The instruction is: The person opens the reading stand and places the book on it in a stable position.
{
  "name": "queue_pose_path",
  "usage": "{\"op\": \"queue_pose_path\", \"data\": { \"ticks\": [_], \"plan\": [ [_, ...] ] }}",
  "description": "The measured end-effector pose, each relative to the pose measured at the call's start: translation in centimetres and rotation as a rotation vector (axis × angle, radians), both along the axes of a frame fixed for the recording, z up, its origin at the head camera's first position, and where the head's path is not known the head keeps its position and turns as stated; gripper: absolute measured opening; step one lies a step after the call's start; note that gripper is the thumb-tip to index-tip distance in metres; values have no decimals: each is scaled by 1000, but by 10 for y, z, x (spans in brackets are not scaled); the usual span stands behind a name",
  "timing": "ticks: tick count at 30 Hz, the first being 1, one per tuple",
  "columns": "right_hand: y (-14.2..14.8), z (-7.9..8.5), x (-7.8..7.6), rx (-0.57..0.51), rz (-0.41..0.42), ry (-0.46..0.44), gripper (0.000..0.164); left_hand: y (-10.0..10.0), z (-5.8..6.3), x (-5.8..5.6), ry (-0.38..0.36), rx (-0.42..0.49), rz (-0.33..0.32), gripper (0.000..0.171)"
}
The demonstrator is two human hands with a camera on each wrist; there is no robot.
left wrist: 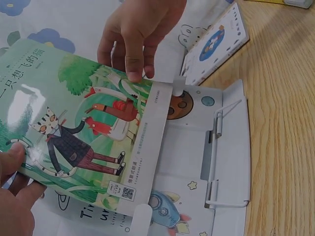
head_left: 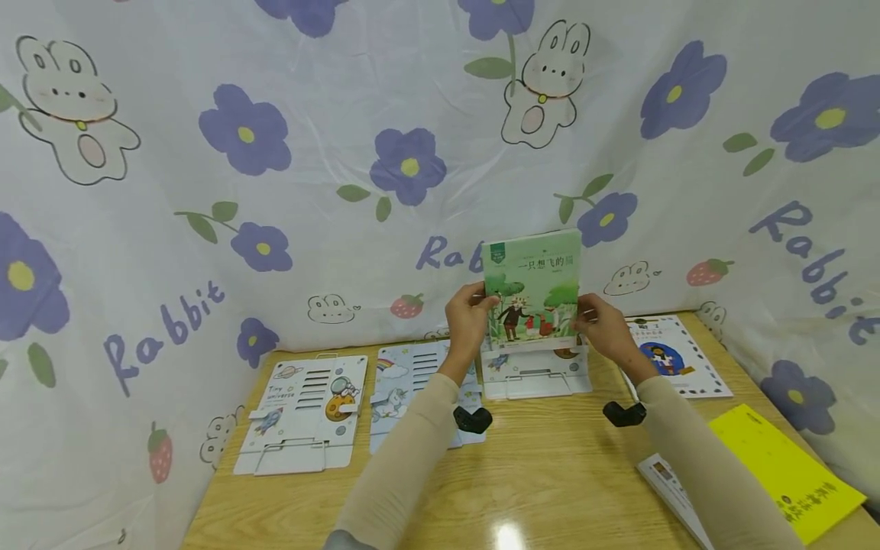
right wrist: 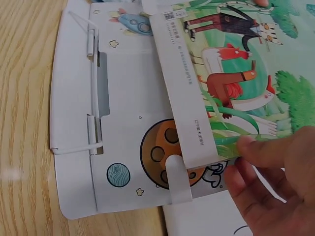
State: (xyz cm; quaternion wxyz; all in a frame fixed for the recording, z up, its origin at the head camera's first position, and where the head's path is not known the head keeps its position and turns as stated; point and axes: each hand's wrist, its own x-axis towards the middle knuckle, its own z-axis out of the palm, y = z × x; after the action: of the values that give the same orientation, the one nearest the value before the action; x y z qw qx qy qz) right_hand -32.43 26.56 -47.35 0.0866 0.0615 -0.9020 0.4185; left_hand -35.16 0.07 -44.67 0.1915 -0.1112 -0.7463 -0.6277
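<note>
A green picture book [head_left: 532, 294] with a cat and birds on its cover is held upright between both hands. My left hand [head_left: 470, 321] pinches its left edge, thumb on the cover. On the opposite edge, my right hand [head_left: 605, 325] grips it with the thumb in front and the fingers behind. Behind and below the book stands a white book stand [head_left: 536, 378] printed with a rocket and an orange planet. The book's lower edge lies close to the stand's side tabs [right wrist: 178, 179], and its cover hides the stand's upper part.
Left on the wooden table [head_left: 550, 473] are a "Tiny universe" stand [head_left: 316, 412] and a unicorn stand [head_left: 392, 382]. On the right lie a white book with a blue circle [head_left: 663, 355], a yellow book [head_left: 777, 466] and another white book [head_left: 670, 489]. A patterned cloth [head_left: 330, 229] hangs behind.
</note>
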Motion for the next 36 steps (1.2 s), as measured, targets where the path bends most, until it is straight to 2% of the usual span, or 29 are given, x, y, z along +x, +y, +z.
{"op": "queue_pose_path", "data": {
  "ticks": [7,13,22,29,36],
  "plan": [
    [-5,1,-2,-35,-40,79,34,-2,0,1,-10,-9,2,26],
    [-4,-3,-2,-35,-59,55,34,0,-1,1,0,-11,4,24],
    [1,-11,1,-36,-61,42,36,3,-1,3,20,-29,-37,27],
    [0,-11,1,-31,-74,12,44,1,-1,1,-46,-58,-33,30],
    [1,-15,0,-25,-80,19,43,-1,0,-3,-128,-126,-81,39]
  ]
}}
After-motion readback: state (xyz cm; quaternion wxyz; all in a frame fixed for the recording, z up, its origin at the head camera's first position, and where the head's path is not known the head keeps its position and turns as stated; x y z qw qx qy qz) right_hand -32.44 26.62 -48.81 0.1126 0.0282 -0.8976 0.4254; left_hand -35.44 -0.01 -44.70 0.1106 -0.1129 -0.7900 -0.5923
